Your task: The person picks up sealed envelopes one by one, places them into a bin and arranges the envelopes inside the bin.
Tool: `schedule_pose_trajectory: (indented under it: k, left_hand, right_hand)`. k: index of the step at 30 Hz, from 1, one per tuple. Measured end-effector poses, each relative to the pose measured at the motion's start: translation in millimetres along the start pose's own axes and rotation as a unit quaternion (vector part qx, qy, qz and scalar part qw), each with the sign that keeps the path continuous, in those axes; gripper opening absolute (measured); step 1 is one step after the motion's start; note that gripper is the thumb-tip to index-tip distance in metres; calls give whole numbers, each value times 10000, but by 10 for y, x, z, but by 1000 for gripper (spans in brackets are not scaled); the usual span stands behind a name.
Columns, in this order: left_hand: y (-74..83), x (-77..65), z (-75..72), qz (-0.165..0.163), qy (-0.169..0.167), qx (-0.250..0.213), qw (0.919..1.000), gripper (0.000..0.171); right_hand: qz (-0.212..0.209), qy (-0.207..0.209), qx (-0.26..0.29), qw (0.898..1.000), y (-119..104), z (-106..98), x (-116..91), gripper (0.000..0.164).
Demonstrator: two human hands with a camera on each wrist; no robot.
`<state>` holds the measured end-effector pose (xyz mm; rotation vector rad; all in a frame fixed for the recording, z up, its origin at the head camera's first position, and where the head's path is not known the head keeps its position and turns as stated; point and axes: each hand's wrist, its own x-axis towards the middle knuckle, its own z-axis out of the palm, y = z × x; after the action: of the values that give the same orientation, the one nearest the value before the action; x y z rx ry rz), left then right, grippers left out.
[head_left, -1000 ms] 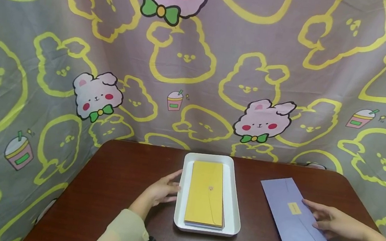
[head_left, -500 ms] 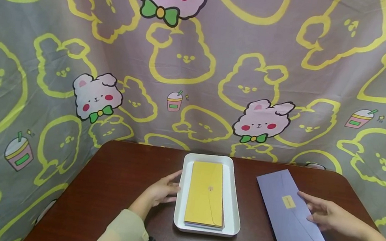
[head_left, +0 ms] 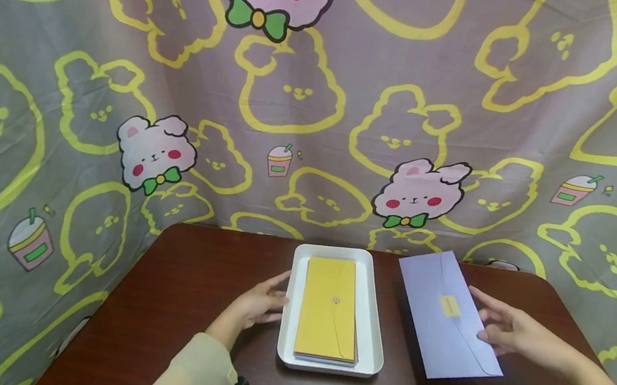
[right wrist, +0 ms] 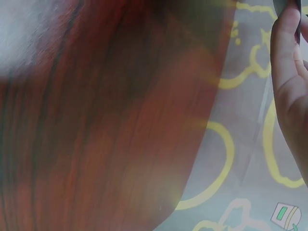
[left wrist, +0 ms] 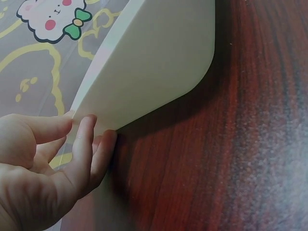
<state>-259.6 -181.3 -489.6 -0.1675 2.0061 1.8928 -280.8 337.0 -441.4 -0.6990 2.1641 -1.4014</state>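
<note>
A lavender envelope (head_left: 438, 334) with a small yellow label (head_left: 450, 306) is pinched along its right edge by my right hand (head_left: 523, 336). It is tilted, with a dark shadow under it on the table. To its left stands a white tray (head_left: 374, 336) bearing a yellow envelope (head_left: 324, 302) on top of a stack of others. My left hand (head_left: 256, 304) touches the tray's left side. In the left wrist view, its extended fingers (left wrist: 85, 144) lie against the tray's outer wall (left wrist: 159, 62). The right wrist view catches only part of my right hand (right wrist: 291, 91).
The dark brown wooden table (head_left: 190, 280) carries the tray near its middle. Behind and at both sides hangs a grey curtain (head_left: 313, 155) printed with rabbits and yellow outlines, close along the table's back edge.
My right hand has raised the lavender envelope and carried it left toward the tray and slightly back. The left hand and the tray have stayed in place.
</note>
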Motion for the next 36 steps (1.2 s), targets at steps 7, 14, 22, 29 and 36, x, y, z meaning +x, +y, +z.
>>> schedule_pose_trajectory:
  k: [7, 14, 22, 29, 36]
  left_hand:
    - [5, -8, 10, -3, 9, -42, 10000, 70]
    - [10, -18, 11, 13, 29, -13, 10000, 70]
    - [-8, -1, 18, 3, 28, 48, 10000, 70]
    - [-19, 25, 15, -29, 43, 3, 10000, 69]
    - [-33, 17, 2, 48, 0, 24, 10000, 70]
  right_hand:
    - [47, 237, -30, 9997, -176, 89, 141, 78]
    - [-318, 281, 118, 9990, -278, 266, 381, 78]
    - [-208, 384, 435, 9981, -378, 566, 677, 78]
    - [-59, 285, 638, 9975, -418, 829, 863, 79]
    - [-12, 365, 800, 9961, -413, 1130, 1050, 78]
